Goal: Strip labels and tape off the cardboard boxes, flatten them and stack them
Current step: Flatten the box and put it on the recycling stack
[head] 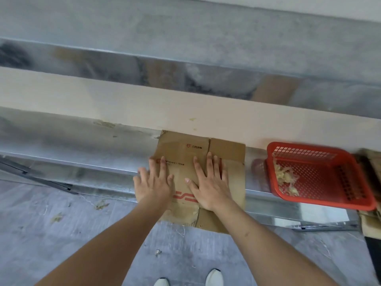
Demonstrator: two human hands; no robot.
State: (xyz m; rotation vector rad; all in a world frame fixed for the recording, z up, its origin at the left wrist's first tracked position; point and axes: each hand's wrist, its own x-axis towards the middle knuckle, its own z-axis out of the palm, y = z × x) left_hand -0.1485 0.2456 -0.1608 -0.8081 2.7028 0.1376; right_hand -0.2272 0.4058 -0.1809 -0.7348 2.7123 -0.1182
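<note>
Both my hands, left hand (pixel 153 182) and right hand (pixel 208 182), press flat with fingers spread on the flattened brown cardboard box (pixel 201 153) against the metal shelf edge (pixel 82 162), probably to crease it flat.

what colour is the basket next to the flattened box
Red, a perforated plastic basket right of the box; seen in the head view.
</note>
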